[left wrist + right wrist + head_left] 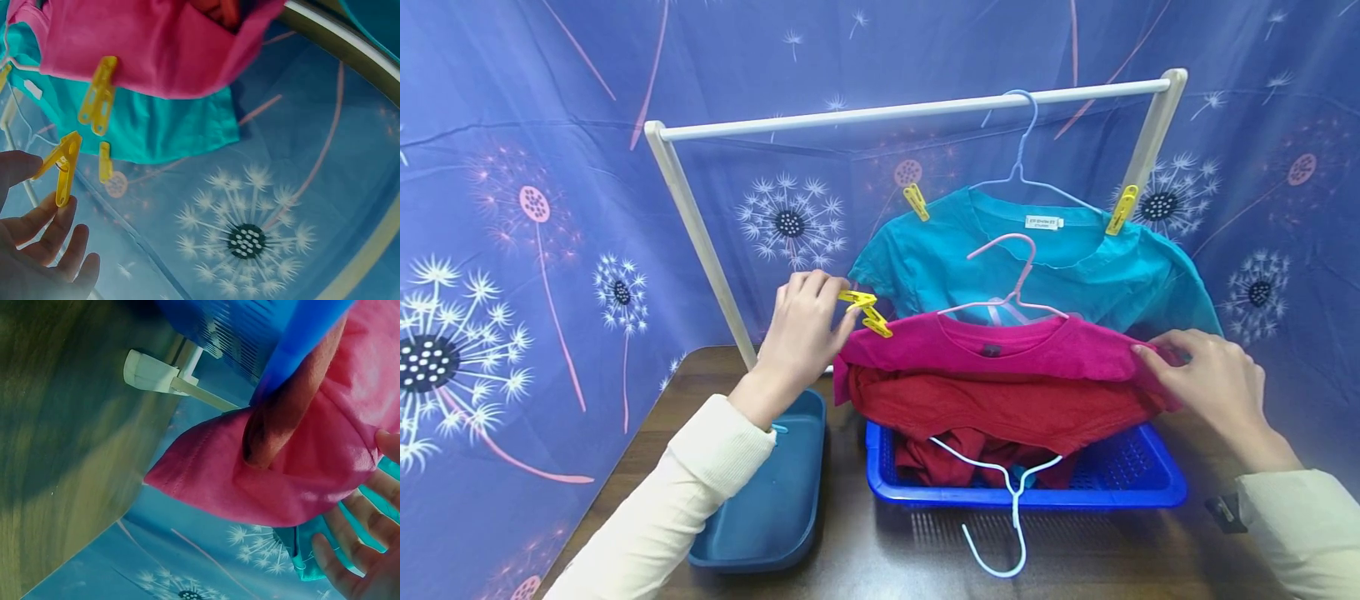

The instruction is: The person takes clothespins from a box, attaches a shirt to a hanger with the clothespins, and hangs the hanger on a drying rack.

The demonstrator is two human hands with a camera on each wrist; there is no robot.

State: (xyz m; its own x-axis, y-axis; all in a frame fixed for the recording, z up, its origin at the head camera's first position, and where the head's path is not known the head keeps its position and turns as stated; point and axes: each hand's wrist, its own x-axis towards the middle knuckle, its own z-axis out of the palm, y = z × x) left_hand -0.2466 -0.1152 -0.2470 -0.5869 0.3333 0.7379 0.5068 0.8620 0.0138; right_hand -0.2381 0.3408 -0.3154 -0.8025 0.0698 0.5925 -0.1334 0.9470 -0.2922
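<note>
Pinning the pink shirt (1075, 354) to its pink hanger (1026, 268) looks to be the step in hand. In the head view, the left hand (805, 321) pinches one yellow clothespin (857, 297), just beside a second pin (877, 322) on the shirt's left shoulder. The right hand (1213, 379) pinches the other shoulder, where no pin shows, so the next move seems to call for a pin there, with cloth and hanger kept together. The pink shirt is in front of the teal shirt (917, 271) and above the blue basket (1112, 498). The teal shirt hangs by a blue hanger (1018, 172) from one rack (850, 115). Counted: four yellow pins, two of them on the teal shirt; three hangers, the last a pale hanger (1015, 500) over the basket's near edge; one basket; one tray (767, 508) on the tabletop (850, 533). How many pieces the red cloth (1000, 404) makes, I cannot tell.

In the left wrist view, thumb and fingertips hold the pin clear of any cloth, the remaining fingers loosely apart.

In the right wrist view, the thumb rests on pink cloth and the fingers fan out beyond its edge; red cloth curls against the pink.
</note>
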